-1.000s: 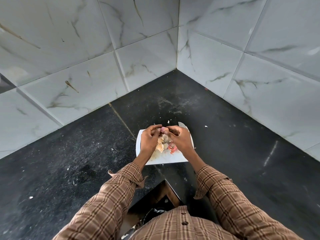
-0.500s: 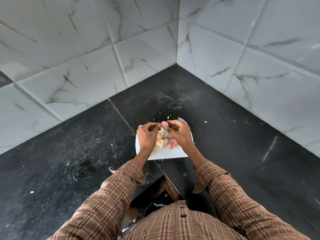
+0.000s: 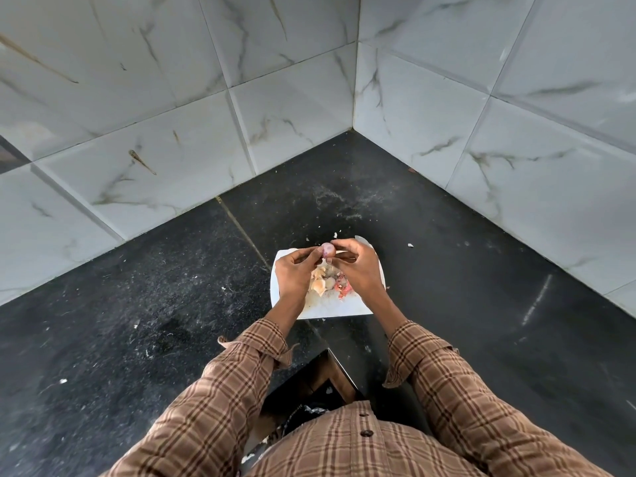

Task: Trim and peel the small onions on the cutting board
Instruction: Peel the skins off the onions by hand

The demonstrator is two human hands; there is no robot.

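A small pinkish-purple onion is held above the far end of the white cutting board. My left hand pinches it from the left, and my right hand pinches it from the right with curled fingers. Below and between my hands, a heap of pale onion skins and reddish trimmings lies on the board. A knife blade tip seems to poke out beyond my right hand; its handle is hidden.
The board lies on a black speckled countertop in a corner of white marble-patterned wall tiles. Small white scraps dot the counter around the board. The counter's front edge has a notch just before my body.
My hands stay together at the far end of the board, working the same onion. More of the onion's rounded purple surface shows between my fingertips now.
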